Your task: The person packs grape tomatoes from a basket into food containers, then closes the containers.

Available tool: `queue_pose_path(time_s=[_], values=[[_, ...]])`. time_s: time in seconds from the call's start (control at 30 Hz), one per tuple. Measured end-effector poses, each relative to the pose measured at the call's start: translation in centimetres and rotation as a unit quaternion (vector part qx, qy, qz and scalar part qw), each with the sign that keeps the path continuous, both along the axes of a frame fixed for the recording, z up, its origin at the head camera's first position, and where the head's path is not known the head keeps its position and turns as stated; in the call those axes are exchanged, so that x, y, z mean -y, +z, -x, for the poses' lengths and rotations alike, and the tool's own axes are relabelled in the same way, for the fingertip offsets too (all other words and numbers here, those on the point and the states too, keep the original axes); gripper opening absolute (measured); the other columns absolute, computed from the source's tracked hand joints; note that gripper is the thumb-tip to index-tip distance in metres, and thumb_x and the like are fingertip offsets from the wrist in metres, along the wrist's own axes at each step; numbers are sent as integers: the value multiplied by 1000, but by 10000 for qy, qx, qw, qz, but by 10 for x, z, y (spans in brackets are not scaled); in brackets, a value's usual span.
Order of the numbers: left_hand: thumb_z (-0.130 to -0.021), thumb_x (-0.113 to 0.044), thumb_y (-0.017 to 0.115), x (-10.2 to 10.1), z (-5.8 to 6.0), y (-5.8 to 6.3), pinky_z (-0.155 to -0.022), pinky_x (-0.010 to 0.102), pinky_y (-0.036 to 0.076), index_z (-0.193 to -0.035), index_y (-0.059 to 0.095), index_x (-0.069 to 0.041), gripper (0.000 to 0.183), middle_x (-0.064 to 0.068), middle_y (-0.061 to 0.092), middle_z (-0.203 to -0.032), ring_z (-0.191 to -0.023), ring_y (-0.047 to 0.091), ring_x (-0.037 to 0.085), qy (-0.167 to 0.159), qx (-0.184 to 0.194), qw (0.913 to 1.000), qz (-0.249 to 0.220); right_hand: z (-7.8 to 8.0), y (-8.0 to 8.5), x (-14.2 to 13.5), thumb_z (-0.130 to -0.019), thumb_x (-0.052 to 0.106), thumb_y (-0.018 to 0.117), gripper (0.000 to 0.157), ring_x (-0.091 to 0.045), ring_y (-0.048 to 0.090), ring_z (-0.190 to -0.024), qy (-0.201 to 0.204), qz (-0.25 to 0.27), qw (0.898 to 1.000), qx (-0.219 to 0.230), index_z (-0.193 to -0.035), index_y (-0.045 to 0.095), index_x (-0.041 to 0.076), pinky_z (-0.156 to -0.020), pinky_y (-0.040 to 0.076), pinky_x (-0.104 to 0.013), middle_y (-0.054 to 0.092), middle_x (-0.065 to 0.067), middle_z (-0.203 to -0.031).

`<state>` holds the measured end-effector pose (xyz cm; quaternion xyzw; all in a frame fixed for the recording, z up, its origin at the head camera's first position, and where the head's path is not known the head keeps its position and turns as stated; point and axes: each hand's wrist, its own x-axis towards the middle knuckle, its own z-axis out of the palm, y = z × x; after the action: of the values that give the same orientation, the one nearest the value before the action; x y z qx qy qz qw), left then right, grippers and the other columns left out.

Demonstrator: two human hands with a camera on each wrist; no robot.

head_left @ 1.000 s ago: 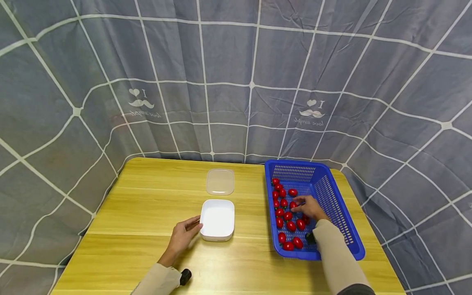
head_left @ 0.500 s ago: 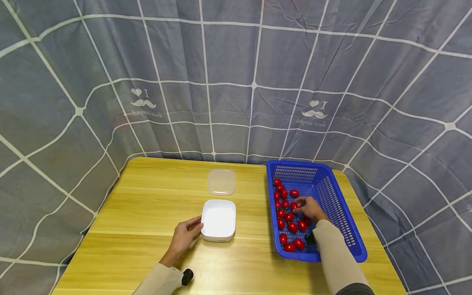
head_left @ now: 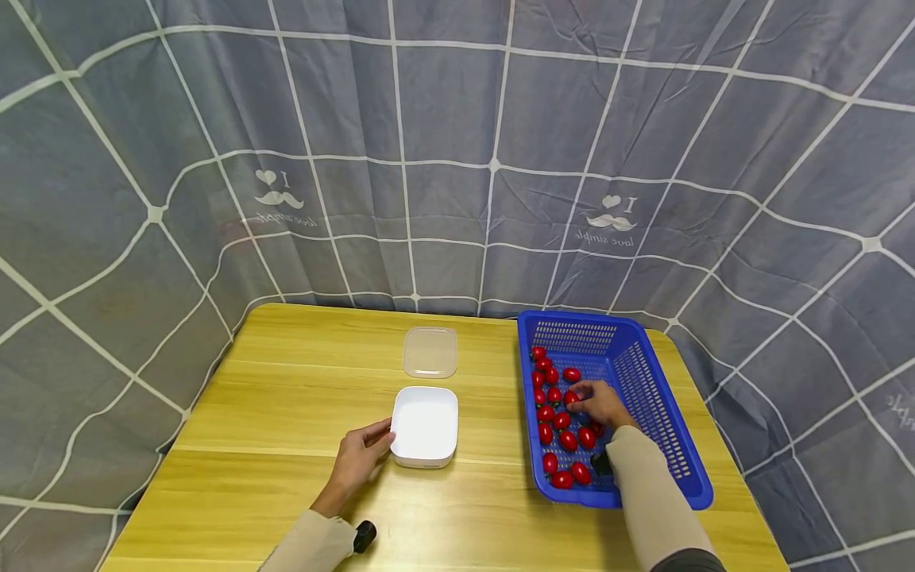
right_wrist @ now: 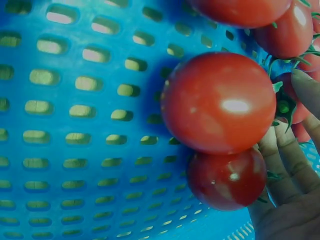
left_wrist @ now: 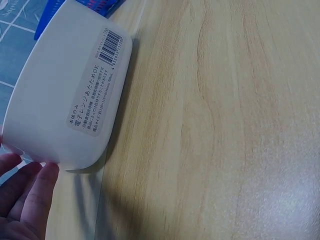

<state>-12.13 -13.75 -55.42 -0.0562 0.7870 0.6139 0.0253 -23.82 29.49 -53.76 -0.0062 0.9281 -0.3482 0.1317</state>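
Observation:
A white square container [head_left: 425, 425] stands upright on the table; the left wrist view shows a printed label [left_wrist: 95, 82] on its side. My left hand [head_left: 354, 459] is at its left side, extended fingertips touching the wall near a corner. In the blue basket [head_left: 665, 413], my right hand [head_left: 603, 403] reaches down among red cherry tomatoes [head_left: 561, 421]. Its thumb and fingers pinch one cherry tomato [head_left: 570, 398], whose green stem end [right_wrist: 284, 106] shows between them in the right wrist view. Two larger-looking tomatoes [right_wrist: 220, 102] lie close to that camera.
A translucent lid [head_left: 430, 352] lies flat on the wooden table [head_left: 286, 381] behind the container. Most tomatoes lie along the basket's left half, inside its raised perforated walls. A grey checked curtain [head_left: 443, 199] hangs behind the table and at both sides.
The whole head view has shifted slightly, with things sitting a little further right. Both hands keep their places at the container and in the basket.

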Motion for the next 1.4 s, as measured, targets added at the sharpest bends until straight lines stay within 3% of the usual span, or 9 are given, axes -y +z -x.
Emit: queue_pose_path(time_s=[0.3, 0.57, 0.8, 1.1, 1.4], values=[[-93, -10, 65, -2, 1, -1, -89, 26, 54, -124, 60, 9, 37, 23, 63, -120, -114, 59, 33, -3, -23, 9999, -100, -6, 3, -5, -84, 6, 72, 35, -33, 59, -93, -264, 560, 9981, 27, -114, 63, -9, -81, 54, -43, 64, -23, -103], [-94, -11, 64, -3, 1, -1, -93, 35, 53, -125, 60, 9, 37, 22, 64, -120, -114, 59, 33, 11, -32, 10000, 77, -5, 10, -3, -86, 8, 72, 37, -31, 61, -98, -519, 1048, 9931, -93, -119, 63, -7, -85, 56, -41, 64, -24, -113], [-93, -11, 64, 0, -2, 0, -89, 28, 54, -124, 62, 6, 35, 21, 66, -117, -112, 60, 32, 138, -44, 9996, 229, -5, 19, 4, -86, 11, 73, 40, -29, 61, -99, -316, 1349, 9894, -435, -120, 63, -7, -86, 55, -38, 65, -23, -115], [-93, -13, 65, -1, -3, 1, -89, 28, 54, -125, 61, 7, 37, 22, 65, -118, -113, 60, 32, 64, -23, 9998, 180, -16, 36, 13, -88, 15, 72, 45, -28, 63, -98, -238, 1679, 9845, -448, -126, 60, -5, -92, 53, -46, 63, -23, -118], [-93, -6, 63, -1, 0, -2, -84, 15, 50, -123, 61, 9, 34, 23, 64, -118, -112, 60, 33, 59, -125, 9999, 74, -23, 49, 23, -86, 18, 75, 46, -32, 60, -104, -105, 1783, 9820, -618, -125, 61, -2, -91, 54, -45, 63, -21, -120]])
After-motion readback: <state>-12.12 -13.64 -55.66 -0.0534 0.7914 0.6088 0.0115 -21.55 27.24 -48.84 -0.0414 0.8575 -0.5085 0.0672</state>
